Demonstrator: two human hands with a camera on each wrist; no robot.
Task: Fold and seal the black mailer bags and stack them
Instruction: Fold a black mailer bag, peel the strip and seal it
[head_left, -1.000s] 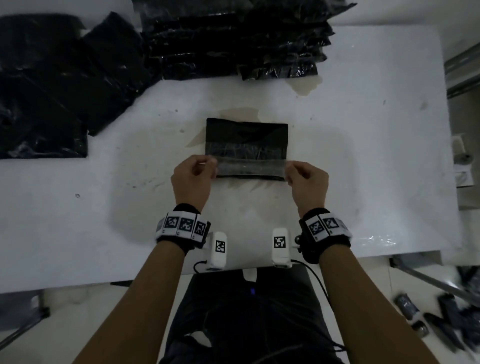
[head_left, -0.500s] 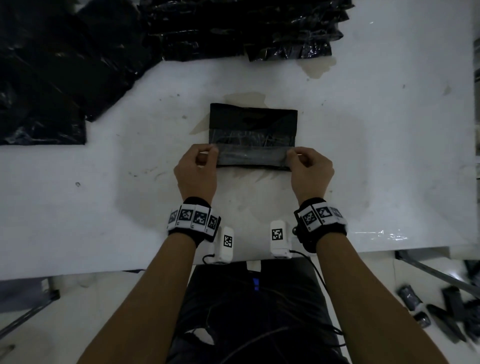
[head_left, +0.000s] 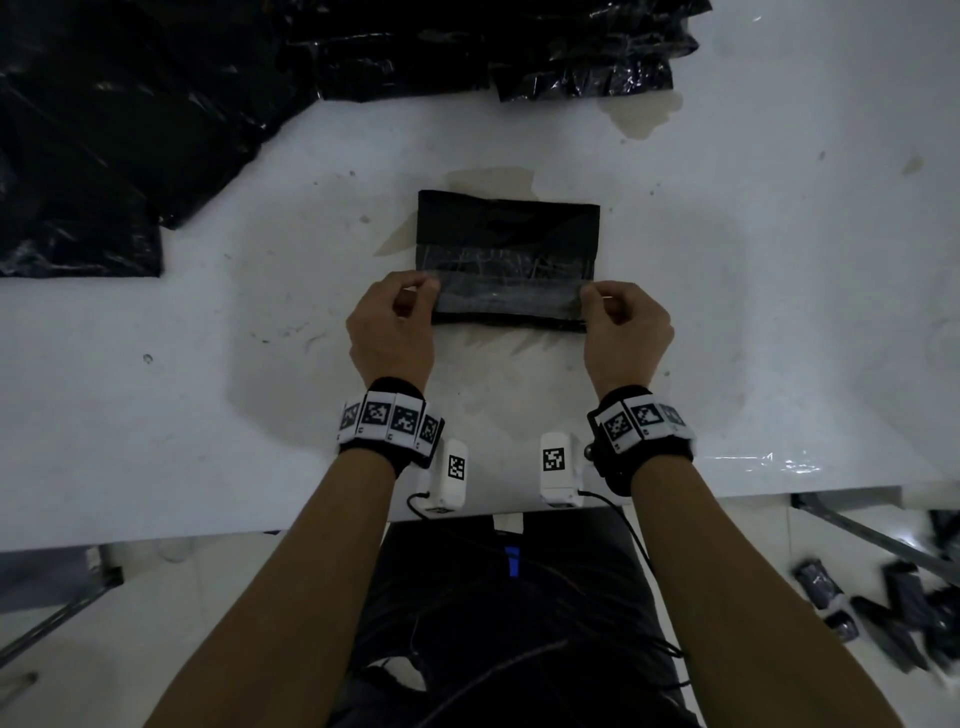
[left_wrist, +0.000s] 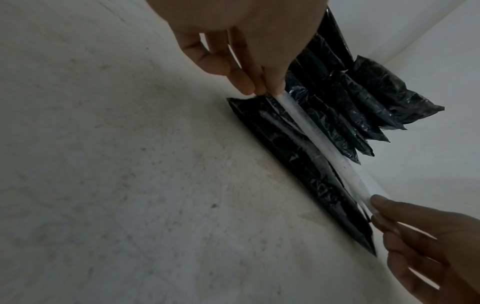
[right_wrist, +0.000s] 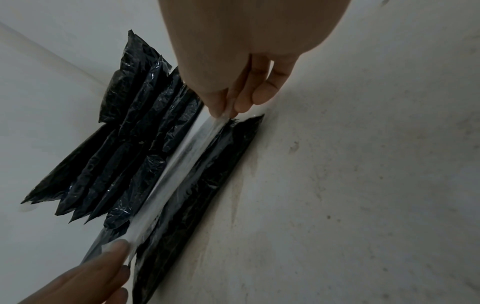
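Observation:
A folded black mailer bag (head_left: 508, 228) lies flat at the middle of the white table (head_left: 779, 312). Its near flap (head_left: 506, 301) is raised off the bag and shows a pale, glossy strip (left_wrist: 319, 142) (right_wrist: 182, 162). My left hand (head_left: 415, 299) pinches the flap's left end between thumb and fingers (left_wrist: 249, 82). My right hand (head_left: 597, 306) pinches the right end in the same way (right_wrist: 226, 107). The flap is stretched taut between both hands, just above the bag (left_wrist: 298, 164) (right_wrist: 202, 185).
A stack of sealed black bags (head_left: 493, 47) lies along the far edge, also visible behind the flap (left_wrist: 363, 98) (right_wrist: 116, 144). Loose flat black bags (head_left: 104, 130) cover the far left. Small black packets (head_left: 883, 608) lie on the floor at right. A brownish stain (head_left: 644, 111) marks the table.
Both hands have carried the pinched flap a little farther away over the bag. The camera view has dipped, so the table appears shifted upward.

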